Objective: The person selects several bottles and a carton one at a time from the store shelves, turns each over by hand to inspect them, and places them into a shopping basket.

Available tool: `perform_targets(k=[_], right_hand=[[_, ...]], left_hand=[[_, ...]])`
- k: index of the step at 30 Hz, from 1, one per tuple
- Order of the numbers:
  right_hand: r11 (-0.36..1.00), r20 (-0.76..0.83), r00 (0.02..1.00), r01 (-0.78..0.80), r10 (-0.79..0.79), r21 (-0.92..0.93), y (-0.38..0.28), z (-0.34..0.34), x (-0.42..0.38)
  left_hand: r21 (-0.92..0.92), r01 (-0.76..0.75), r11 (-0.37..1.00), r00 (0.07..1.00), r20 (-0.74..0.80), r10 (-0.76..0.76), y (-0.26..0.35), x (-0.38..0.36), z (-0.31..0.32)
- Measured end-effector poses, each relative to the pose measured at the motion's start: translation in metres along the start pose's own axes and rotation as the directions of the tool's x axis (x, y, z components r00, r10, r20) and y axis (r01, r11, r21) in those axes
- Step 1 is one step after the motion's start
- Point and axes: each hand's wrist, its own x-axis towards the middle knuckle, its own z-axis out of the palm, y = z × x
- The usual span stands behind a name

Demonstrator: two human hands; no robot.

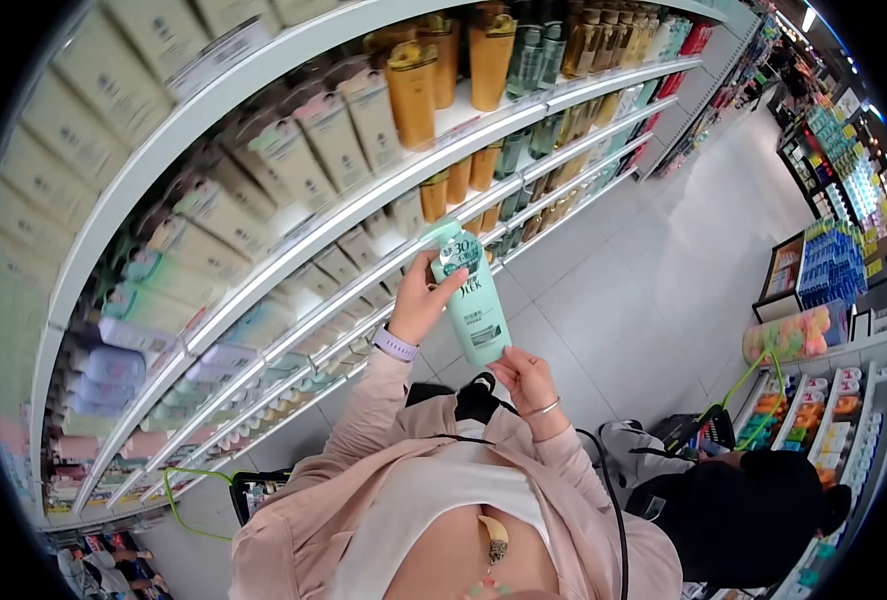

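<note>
A mint-green bottle (478,318) with a round label near its top is held in front of my chest, tilted slightly. My left hand (425,295) wraps round its upper part, the thumb lying across the front. At the bottle's lower end, the fingers of my right hand (525,382) pinch the base. A purple band (395,345) is on my left wrist, and a thin bracelet (541,409) on my right.
Curved shelves (358,205) of bottles and boxes run along the left. A person in black (728,515) is at the lower right beside a basket (713,430). Another basket (253,492) stands lower left. Display stands (785,262) line the right side of the tiled floor (613,300).
</note>
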Motion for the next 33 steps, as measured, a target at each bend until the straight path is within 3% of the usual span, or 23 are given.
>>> perform_targets(k=[2,6,8,11,16,18,20,22,24,27,33], right_hand=[[0.999,0.004,0.999,0.04,-0.041,0.007,-0.036,-0.009,0.024],[0.995,-0.035,0.997,0.07,-0.067,0.075,-0.085,-0.039,0.061],[0.992,-0.045,0.996,0.079,-0.075,0.103,-0.114,-0.057,0.083],[0.987,-0.086,0.993,0.092,-0.081,0.131,-0.157,-0.089,0.126],[0.967,-0.16,0.976,0.176,-0.147,0.182,-0.245,-0.148,0.211],[0.959,-0.17,0.969,0.21,-0.178,0.192,-0.294,-0.162,0.242],[0.905,-0.159,0.963,0.261,-0.218,0.336,-0.344,-0.172,0.263],[0.902,-0.206,0.951,0.289,-0.232,0.32,-0.395,-0.186,0.29],[0.812,-0.21,0.913,0.407,-0.349,0.419,-0.43,-0.2,0.324],[0.734,-0.136,0.865,0.485,-0.484,0.474,-0.483,-0.206,0.354],[0.793,-0.041,0.909,0.383,-0.415,0.473,-0.57,-0.239,0.435]], left_hand=[[0.024,-0.018,1.0,1.0,-0.025,0.018,0.011,0.032,0.028],[-0.01,0.021,1.0,0.997,0.075,-0.02,-0.006,0.101,0.078],[-0.119,0.028,0.993,0.99,0.143,-0.011,-0.016,0.136,0.115],[0.041,0.004,0.999,0.953,0.303,-0.017,-0.043,0.191,0.166],[0.055,-0.039,0.998,0.913,0.407,0.013,-0.089,0.298,0.259],[0.122,-0.127,0.984,0.89,0.452,0.059,-0.081,0.344,0.302],[0.097,-0.164,0.982,0.884,0.456,0.103,-0.069,0.383,0.347],[0.116,-0.392,0.912,0.81,0.514,0.282,-0.06,0.424,0.384],[0.17,-0.315,0.934,0.825,0.535,0.18,-0.039,0.445,0.411],[0.136,-0.499,0.856,0.748,0.566,0.346,-0.046,0.476,0.448],[0.193,-0.508,0.839,0.797,0.475,0.373,-0.085,0.553,0.505]])
